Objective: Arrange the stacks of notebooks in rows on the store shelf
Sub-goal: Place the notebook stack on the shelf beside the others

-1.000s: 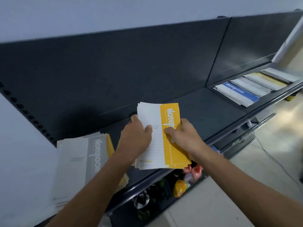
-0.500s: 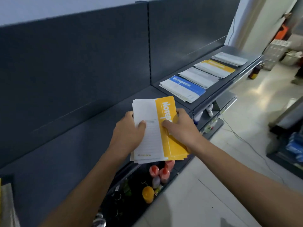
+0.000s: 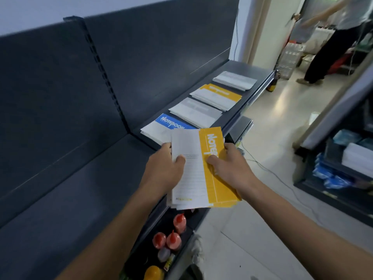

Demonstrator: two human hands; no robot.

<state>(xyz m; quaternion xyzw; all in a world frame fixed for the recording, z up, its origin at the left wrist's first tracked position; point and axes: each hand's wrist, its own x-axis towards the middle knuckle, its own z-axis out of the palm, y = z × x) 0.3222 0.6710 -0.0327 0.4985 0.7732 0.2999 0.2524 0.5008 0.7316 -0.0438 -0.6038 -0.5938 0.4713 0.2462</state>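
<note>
At shelf (image 3: 80,188) edge: flat paper notebks (image 3: 193,178).

"notebook" in white capitals runs along the blue band of the white-and-blue paper notebook stack (image 3: 170,122) on the dark metal shelf (image 3: 80,188). the yellow band of the white-and-yellow paper notebook stack (image 3: 189,168) nearest the camera begins "note", the rest covered; its small print is too blurred to read.
</note>
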